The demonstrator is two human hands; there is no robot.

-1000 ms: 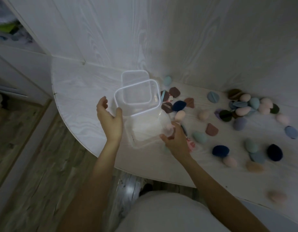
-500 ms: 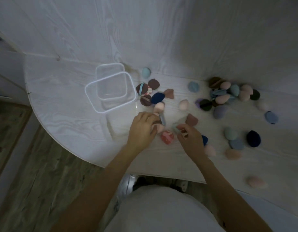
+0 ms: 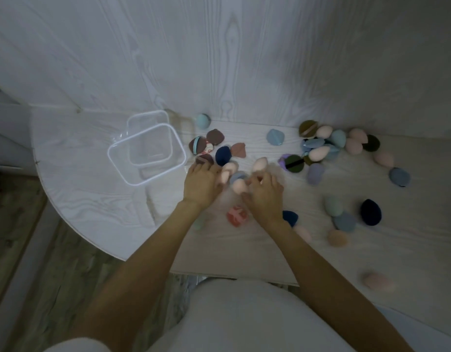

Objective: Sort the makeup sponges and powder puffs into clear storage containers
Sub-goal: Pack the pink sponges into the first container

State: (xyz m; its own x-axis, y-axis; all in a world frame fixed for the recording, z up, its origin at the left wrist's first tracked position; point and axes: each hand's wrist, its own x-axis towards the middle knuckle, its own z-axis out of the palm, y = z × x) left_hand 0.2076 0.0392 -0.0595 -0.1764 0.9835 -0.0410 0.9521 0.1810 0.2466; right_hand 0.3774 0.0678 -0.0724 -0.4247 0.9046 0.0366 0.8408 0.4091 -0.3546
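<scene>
White wood-grain tabletop (image 3: 74, 174) with rounded left edge. Pale wood-grain wall panels (image 3: 219, 54) behind. Wood-plank floor (image 3: 57, 270) below left. White-clothed lap (image 3: 244, 318) at bottom centre.

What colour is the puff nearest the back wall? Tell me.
Light teal puff, plain, seen in the head view.

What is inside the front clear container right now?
No sponges or puffs show inside the front clear container; the table grain shows through it. The second container behind overlaps it, blurring that corner.
</scene>
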